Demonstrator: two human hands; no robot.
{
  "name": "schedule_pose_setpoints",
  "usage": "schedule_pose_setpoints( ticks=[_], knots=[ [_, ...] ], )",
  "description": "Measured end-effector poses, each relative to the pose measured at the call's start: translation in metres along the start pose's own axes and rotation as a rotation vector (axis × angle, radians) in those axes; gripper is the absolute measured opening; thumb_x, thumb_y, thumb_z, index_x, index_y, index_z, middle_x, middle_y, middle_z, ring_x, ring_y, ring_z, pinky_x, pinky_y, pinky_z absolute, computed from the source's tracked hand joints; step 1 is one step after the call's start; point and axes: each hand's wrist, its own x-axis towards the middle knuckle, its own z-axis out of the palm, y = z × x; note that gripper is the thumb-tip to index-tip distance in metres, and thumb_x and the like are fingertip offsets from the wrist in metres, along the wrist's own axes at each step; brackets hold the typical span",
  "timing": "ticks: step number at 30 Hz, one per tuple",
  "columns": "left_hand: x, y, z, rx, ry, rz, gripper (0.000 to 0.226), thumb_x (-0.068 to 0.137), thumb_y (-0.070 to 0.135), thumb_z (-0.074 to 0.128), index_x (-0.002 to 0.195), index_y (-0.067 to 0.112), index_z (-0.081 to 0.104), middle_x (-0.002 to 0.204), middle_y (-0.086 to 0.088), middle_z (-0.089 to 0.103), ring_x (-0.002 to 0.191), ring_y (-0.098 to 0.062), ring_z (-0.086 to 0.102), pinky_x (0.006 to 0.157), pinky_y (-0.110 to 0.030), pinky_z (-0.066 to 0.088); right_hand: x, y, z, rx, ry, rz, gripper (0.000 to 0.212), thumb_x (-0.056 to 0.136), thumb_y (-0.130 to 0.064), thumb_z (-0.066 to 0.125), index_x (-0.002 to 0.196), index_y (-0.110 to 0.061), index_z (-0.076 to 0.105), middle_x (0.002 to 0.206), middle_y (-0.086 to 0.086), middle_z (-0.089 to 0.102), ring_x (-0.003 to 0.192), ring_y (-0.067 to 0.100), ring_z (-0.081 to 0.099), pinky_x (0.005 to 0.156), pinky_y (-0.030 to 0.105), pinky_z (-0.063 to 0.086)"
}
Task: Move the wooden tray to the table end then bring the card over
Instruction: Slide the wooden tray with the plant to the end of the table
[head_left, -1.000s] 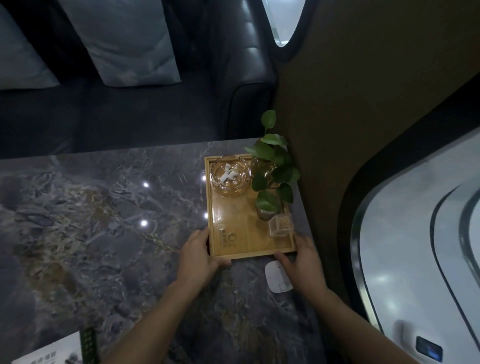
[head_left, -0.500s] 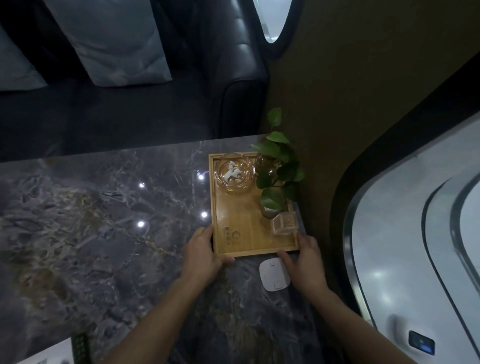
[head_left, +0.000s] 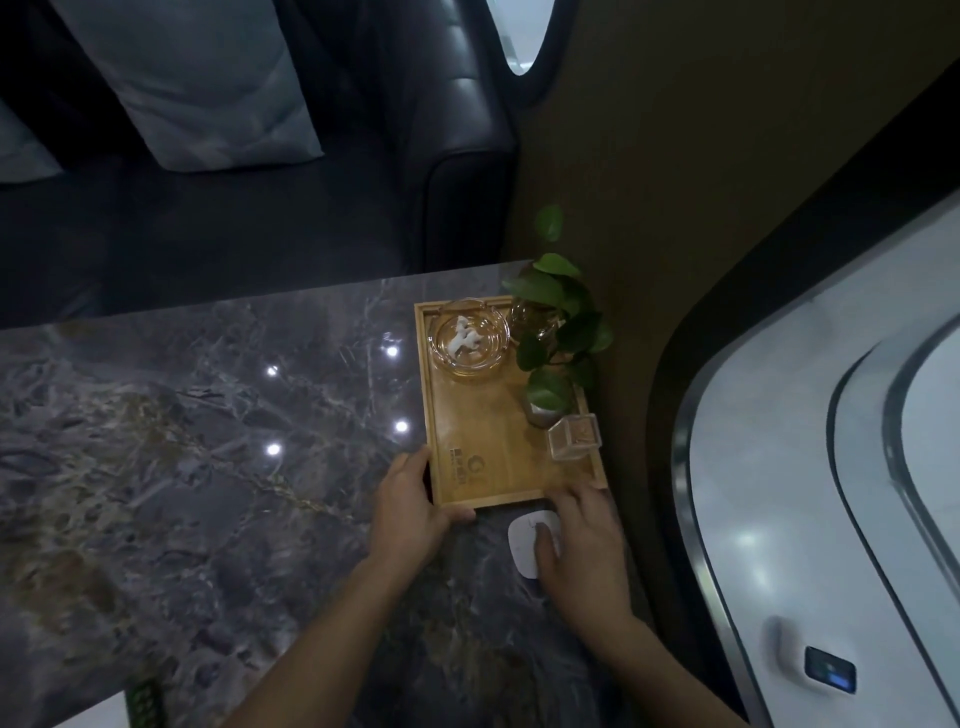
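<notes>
Rectangular wooden tray (head_left: 493, 441) at table corner.
We see left hand (head_left: 415, 506) curled round its near corner; right hand (head_left: 582, 540) flat, thumb on white rounded card (head_left: 524, 540).

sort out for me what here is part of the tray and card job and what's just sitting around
Part of the job:
wooden tray
white card
left hand on the tray's near corner
right hand on the card
marble table

Just lying about:
glass ashtray
potted plant
clear box
cushion
sofa
</notes>
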Motion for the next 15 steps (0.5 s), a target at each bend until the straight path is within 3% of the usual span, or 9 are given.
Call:
schedule_pose_setpoints(
  ticks=[6, 11, 15],
  knots=[
    [0.001, -0.004, 0.005, 0.000, 0.022, 0.022, 0.086, 0.047, 0.031, 0.097, 0.125, 0.020, 0.063, 0.105, 0.003, 0.060, 0.095, -0.019, 0.062, 0.084, -0.036, 0.055, 0.018, -0.027, 0.019, -0.102, -0.108, -0.257, 0.031, 0.081, -0.019, 0.064, 0.111, -0.018, 0.058, 0.111, 0.005, 0.058, 0.105, 0.022, 0.052, 0.093, 0.038, 0.047],
    [0.001, 0.002, 0.008, -0.050, 0.022, 0.018, 0.083, 0.047, 0.032, 0.097, 0.122, 0.022, 0.064, 0.104, 0.004, 0.059, 0.095, -0.016, 0.060, 0.077, -0.026, 0.048, 0.032, -0.030, 0.022, -0.093, -0.134, -0.255, 0.006, 0.082, -0.023, 0.066, 0.087, -0.020, 0.063, 0.089, 0.001, 0.057, 0.087, 0.021, 0.053, 0.076, 0.038, 0.050],
    [0.003, 0.003, 0.010, -0.026, 0.017, 0.016, 0.080, 0.048, 0.033, 0.097, 0.120, 0.020, 0.065, 0.100, 0.005, 0.057, 0.091, -0.013, 0.057, 0.077, -0.024, 0.044, 0.035, -0.025, 0.023, -0.075, -0.120, -0.228, 0.008, 0.080, -0.025, 0.069, 0.084, -0.020, 0.065, 0.087, 0.002, 0.058, 0.085, 0.022, 0.054, 0.073, 0.037, 0.048]
  ],
)
